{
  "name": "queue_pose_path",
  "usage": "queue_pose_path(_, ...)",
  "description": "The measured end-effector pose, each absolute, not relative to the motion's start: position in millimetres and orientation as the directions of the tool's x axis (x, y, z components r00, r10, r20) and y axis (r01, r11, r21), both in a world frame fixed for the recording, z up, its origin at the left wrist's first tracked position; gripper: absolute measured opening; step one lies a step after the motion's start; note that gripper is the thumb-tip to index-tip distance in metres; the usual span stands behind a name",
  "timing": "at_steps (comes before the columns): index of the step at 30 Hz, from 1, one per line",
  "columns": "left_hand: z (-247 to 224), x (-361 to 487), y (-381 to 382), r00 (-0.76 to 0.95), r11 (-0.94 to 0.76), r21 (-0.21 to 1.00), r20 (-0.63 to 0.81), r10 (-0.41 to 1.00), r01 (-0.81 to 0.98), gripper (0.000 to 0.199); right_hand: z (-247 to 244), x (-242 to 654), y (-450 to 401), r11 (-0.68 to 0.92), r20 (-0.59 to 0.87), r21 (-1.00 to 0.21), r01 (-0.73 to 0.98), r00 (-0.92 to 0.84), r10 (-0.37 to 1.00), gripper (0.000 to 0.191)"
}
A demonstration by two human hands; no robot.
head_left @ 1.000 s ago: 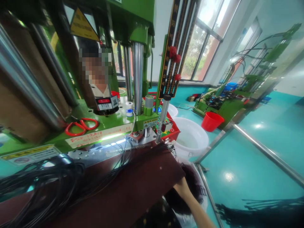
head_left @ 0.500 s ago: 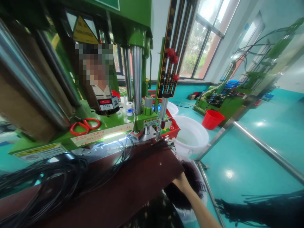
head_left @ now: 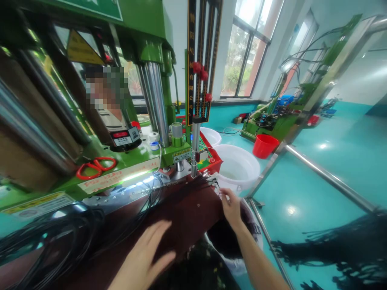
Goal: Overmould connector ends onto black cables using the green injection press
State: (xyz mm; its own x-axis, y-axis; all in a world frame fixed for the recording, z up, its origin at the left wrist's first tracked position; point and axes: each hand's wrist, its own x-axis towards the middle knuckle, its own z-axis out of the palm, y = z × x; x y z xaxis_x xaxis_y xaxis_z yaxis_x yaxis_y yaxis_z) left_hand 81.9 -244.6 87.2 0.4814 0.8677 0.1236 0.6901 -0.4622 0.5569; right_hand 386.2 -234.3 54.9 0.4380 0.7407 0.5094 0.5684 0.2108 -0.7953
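Observation:
My right hand (head_left: pixel 231 206) is at the right end of a dark red-brown board (head_left: pixel 181 225), thumb and fingers pinched on a thin cable at the edge of a bundle. The bundle of black cables (head_left: pixel 187 187) lies along the board, its pale stripped-looking ends (head_left: pixel 210 177) fanned out to the right. Over the front of the board, my left hand (head_left: pixel 148 253) is spread, fingers stretched and thumb apart, holding nothing. Loops of black cable (head_left: pixel 57 237) are heaped at the board's left.
Behind the board stands a green press (head_left: pixel 145 157) with red-handled scissors (head_left: pixel 96 167) on its bed. White tubs (head_left: pixel 242 165) and a red bucket (head_left: pixel 265 146) are on the floor. A metal frame (head_left: pixel 329 177) runs along the right, near hanging black strands (head_left: pixel 338 241). A lined bin (head_left: pixel 256 225) sits below my right arm.
My left hand has come into view over the board. My right hand has moved up from the board's corner to the cable ends and pinched there. The view has shifted slightly.

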Motion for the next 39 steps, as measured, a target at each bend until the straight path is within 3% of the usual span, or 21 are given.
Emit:
queue_pose_path(1,86,103,-225,0.565,-0.582,0.450,0.188,0.803,0.677,0.054,59,375,-233,0.259,0.545,-0.774,0.578,0.399,0.738,0.018)
queue_pose_path(3,85,137,-190,0.587,-0.640,0.202,0.267,0.764,0.741,0.055,64,358,-230,0.317,0.578,-0.754,0.576,0.350,0.737,0.020)
queue_pose_path(7,89,167,-148,0.630,-0.622,-0.106,0.194,0.752,0.776,0.035,63,346,-227,0.315,0.537,-0.790,0.525,0.346,0.769,0.023)
queue_pose_path(10,92,170,-134,0.687,-0.668,-0.176,0.084,0.722,0.723,0.025,61,348,-228,0.290,0.488,-0.829,0.479,0.364,0.794,0.022)
queue_pose_path(14,91,178,-122,0.712,-0.695,-0.196,0.029,0.701,0.692,0.030,59,348,-228,0.303,0.490,-0.828,0.473,0.345,0.801,0.022)
queue_pose_path(22,93,181,-132,0.725,-0.691,-0.250,0.073,0.685,0.678,0.028,54,348,-228,0.342,0.527,-0.809,0.479,0.331,0.783,0.024)
queue_pose_path(26,89,179,-138,0.689,-0.660,-0.218,0.098,0.718,0.719,0.031,57,347,-229,0.353,0.542,-0.796,0.492,0.320,0.777,0.025)
queue_pose_path(30,82,180,-125,0.602,-0.601,-0.042,0.010,0.799,0.798,0.029,59,345,-229,0.348,0.542,-0.794,0.499,0.323,0.776,0.024)
queue_pose_path(34,74,176,-108,0.642,-0.638,0.081,-0.029,0.766,0.766,0.025,60,344,-230,0.340,0.535,-0.792,0.507,0.309,0.787,0.024)
queue_pose_path(39,74,165,-102,0.614,-0.629,0.370,0.176,0.770,0.684,0.026,60,343,-229,0.341,0.538,-0.785,0.518,0.296,0.789,0.025)
